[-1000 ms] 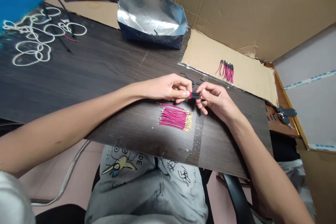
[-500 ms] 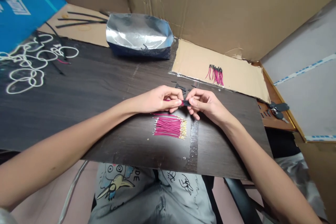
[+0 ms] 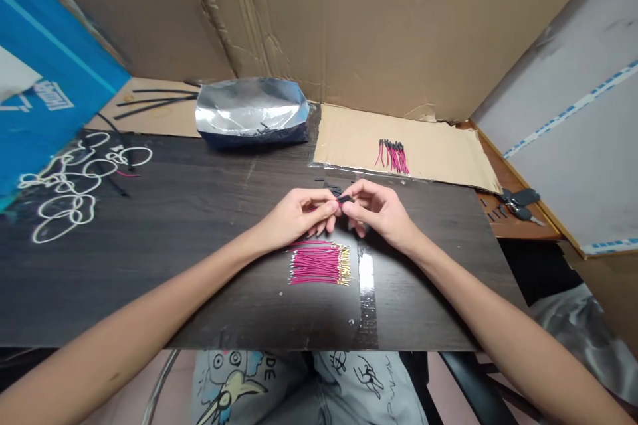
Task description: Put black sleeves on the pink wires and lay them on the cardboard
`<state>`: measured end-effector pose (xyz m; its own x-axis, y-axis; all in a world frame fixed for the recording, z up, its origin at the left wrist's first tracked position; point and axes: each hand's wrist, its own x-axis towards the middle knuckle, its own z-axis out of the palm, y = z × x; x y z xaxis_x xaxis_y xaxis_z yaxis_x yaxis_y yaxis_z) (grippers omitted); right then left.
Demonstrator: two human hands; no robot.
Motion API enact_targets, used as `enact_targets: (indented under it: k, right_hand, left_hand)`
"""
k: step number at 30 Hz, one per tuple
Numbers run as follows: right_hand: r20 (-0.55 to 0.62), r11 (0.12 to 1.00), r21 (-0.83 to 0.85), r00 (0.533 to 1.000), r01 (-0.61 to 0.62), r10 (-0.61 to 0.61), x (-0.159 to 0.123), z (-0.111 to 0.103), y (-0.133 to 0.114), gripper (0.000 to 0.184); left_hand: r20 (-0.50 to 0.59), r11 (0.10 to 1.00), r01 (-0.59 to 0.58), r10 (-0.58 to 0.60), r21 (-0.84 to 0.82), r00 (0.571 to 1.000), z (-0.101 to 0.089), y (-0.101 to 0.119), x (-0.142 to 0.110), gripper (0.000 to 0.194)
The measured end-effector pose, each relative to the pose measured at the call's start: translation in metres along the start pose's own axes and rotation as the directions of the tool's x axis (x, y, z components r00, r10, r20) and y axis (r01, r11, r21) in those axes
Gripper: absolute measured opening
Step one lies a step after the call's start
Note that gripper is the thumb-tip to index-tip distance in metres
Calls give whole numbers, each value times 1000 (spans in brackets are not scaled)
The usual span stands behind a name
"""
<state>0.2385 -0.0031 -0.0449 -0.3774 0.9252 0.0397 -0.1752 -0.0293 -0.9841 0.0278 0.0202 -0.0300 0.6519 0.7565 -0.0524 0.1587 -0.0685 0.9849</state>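
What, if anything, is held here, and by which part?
Black-tipped red wires: the left hand pinches their red part; the right hand is at their black ends, its grip unclear.

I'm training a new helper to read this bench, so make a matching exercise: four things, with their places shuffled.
1. Gold-tipped red wires
2. Black-ended red wires
3. Key bunch
4. Silver-lined bag

A. On the wooden surface, far right
B. At the back of the dark tabletop, left of the right-hand flat cardboard
C. On the dark tabletop, closest of the four to the person
D. On the right-hand flat cardboard

Pairs: 1-C, 2-D, 3-A, 4-B
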Motion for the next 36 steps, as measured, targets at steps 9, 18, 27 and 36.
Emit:
enact_targets:
  k: [9,18,27,36]
  right_hand:
    - [-122,984,-174,991,30,-51,-3,9,-5,35]
    - [-60,984,-174,998,25,-36,-2,17,-1,36]
    - [-164,788,-582,921,200,-354,-9,36,3,20]
    - [-181,767,-614,913,185,-365,-7,39,6,17]
  left_hand:
    - [-29,988,-33,37,154,999,3,4,-3,29]
    - [-342,984,-115,61,-137,938,7,-2,-1,21]
    - [-453,951,-153,16,-267,891,26,-6,-1,17]
    - [-437,810,-147,-145,-568,888,33,-1,-1,24]
